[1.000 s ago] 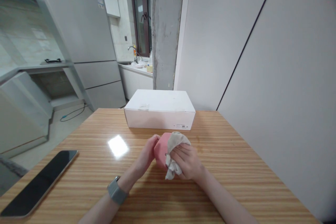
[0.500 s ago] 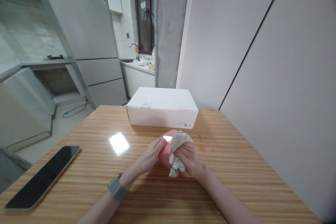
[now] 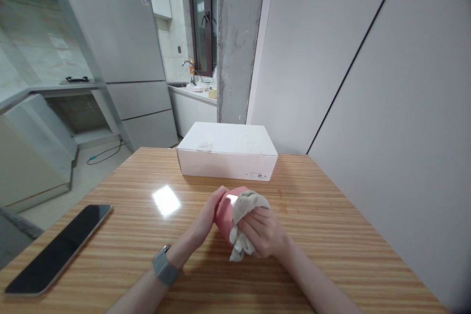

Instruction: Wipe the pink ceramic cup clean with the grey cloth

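My left hand, with a grey watch on the wrist, is wrapped round the left side of a small pink object held just above the wooden table. My right hand is closed on a crumpled beige cloth and presses it against the pink object's right and top side. Most of the pink object is hidden by the cloth and fingers.
A closed white box lies at the table's far edge, just beyond my hands. A black phone lies face up near the left edge. A white wall runs along the right. A fridge and kitchen counter stand behind.
The pink object turned a little in my left hand, and my right hand slid the cloth down and nearer over it. The view barely shifted.
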`<state>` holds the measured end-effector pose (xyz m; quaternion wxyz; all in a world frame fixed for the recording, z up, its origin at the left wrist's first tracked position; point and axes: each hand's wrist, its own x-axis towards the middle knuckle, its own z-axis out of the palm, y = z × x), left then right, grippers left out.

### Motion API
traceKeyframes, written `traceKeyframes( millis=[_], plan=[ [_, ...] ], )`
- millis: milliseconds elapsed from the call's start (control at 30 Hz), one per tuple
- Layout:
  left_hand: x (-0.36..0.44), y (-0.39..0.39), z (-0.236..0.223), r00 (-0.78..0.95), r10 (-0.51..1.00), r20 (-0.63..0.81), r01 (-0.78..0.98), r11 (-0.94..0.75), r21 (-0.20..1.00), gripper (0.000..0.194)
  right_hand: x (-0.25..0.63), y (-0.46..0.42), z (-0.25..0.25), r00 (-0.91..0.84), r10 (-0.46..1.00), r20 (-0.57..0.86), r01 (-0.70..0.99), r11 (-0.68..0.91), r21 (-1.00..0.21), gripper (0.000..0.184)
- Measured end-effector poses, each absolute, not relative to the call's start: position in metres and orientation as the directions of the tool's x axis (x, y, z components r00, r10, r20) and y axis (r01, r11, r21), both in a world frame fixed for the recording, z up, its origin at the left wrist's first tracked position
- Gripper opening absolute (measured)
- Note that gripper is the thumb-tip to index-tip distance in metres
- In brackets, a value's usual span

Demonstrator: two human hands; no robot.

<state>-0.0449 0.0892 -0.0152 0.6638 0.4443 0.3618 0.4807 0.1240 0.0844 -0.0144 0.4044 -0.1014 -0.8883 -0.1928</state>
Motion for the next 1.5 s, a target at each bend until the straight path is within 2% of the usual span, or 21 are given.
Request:
traceKeyframes(
  millis=[100, 267, 367, 467, 533, 600, 700, 767, 867, 1000, 1067, 1167, 1233, 1300, 1367, 1433, 1500],
  plan=[
    [-0.051, 0.091, -0.011, 0.286, 0.958, 0.007, -0.159, 0.041, 0.986, 0.041, 0.117, 0.083, -0.013, -0.700, -0.025, 0.714, 0.266, 0.918, 0.293, 0.026],
    [-0.052, 0.087, 0.003, 0.299, 0.950, 0.086, -0.023, -0.083, 0.996, 0.045, 0.121, 0.088, -0.015, -0.623, 0.128, 0.772, 0.320, 0.942, 0.102, 0.029],
    [-0.049, 0.080, 0.008, 0.296, 0.949, 0.109, -0.078, -0.090, 0.993, 0.044, 0.129, 0.091, -0.016, -0.546, 0.272, 0.793, 0.389, 0.920, -0.048, 0.029],
    [-0.046, 0.077, 0.003, 0.399, 0.907, 0.133, -0.253, -0.031, 0.967, 0.041, 0.135, 0.092, -0.017, -0.439, 0.365, 0.821, 0.448, 0.881, -0.152, 0.026],
    [-0.045, 0.078, -0.002, 0.457, 0.881, 0.127, -0.353, 0.048, 0.934, 0.046, 0.136, 0.091, -0.018, -0.421, 0.312, 0.852, 0.467, 0.880, -0.092, 0.027],
    [-0.044, 0.081, -0.006, 0.429, 0.897, 0.101, -0.389, 0.083, 0.917, 0.045, 0.135, 0.089, -0.018, -0.474, 0.213, 0.854, 0.463, 0.886, 0.035, 0.032],
    [-0.045, 0.087, -0.009, 0.288, 0.955, 0.071, -0.363, 0.040, 0.931, 0.041, 0.128, 0.087, -0.015, -0.607, 0.060, 0.793, 0.389, 0.892, 0.231, 0.032],
    [-0.046, 0.090, -0.009, 0.245, 0.967, 0.066, -0.273, 0.003, 0.962, 0.040, 0.123, 0.086, -0.013, -0.662, -0.018, 0.749, 0.325, 0.894, 0.309, 0.029],
    [-0.049, 0.089, -0.007, 0.239, 0.968, 0.074, -0.073, -0.058, 0.996, 0.040, 0.120, 0.086, -0.011, -0.659, -0.012, 0.752, 0.304, 0.910, 0.281, 0.027],
    [-0.049, 0.084, 0.000, 0.252, 0.964, 0.086, 0.060, -0.104, 0.993, 0.050, 0.125, 0.091, -0.014, -0.606, 0.151, 0.781, 0.342, 0.936, 0.084, 0.027],
    [-0.049, 0.081, 0.004, 0.298, 0.950, 0.096, 0.008, -0.102, 0.995, 0.047, 0.129, 0.093, -0.017, -0.560, 0.229, 0.796, 0.366, 0.931, -0.010, 0.027],
    [-0.047, 0.079, 0.002, 0.395, 0.908, 0.140, -0.210, -0.059, 0.976, 0.040, 0.135, 0.095, -0.020, -0.456, 0.318, 0.831, 0.425, 0.898, -0.110, 0.027],
    [-0.045, 0.080, -0.002, 0.442, 0.880, 0.172, -0.330, -0.018, 0.944, 0.045, 0.137, 0.095, -0.021, -0.434, 0.297, 0.851, 0.454, 0.888, -0.079, 0.029],
    [-0.045, 0.082, -0.007, 0.422, 0.892, 0.163, -0.371, 0.006, 0.929, 0.045, 0.137, 0.093, -0.021, -0.465, 0.225, 0.856, 0.463, 0.886, 0.018, 0.034],
    [-0.046, 0.086, -0.011, 0.335, 0.938, 0.091, -0.325, 0.025, 0.945, 0.041, 0.134, 0.091, -0.019, -0.534, 0.144, 0.833, 0.443, 0.887, 0.131, 0.035],
    [-0.049, 0.089, -0.011, 0.208, 0.978, 0.023, -0.219, 0.024, 0.976, 0.046, 0.129, 0.088, -0.017, -0.616, 0.064, 0.785, 0.388, 0.892, 0.232, 0.032],
    [-0.051, 0.091, -0.009, 0.183, 0.983, 0.030, -0.084, -0.015, 0.996, 0.049, 0.124, 0.087, -0.015, -0.681, 0.001, 0.732, 0.322, 0.899, 0.298, 0.029]
  ],
)
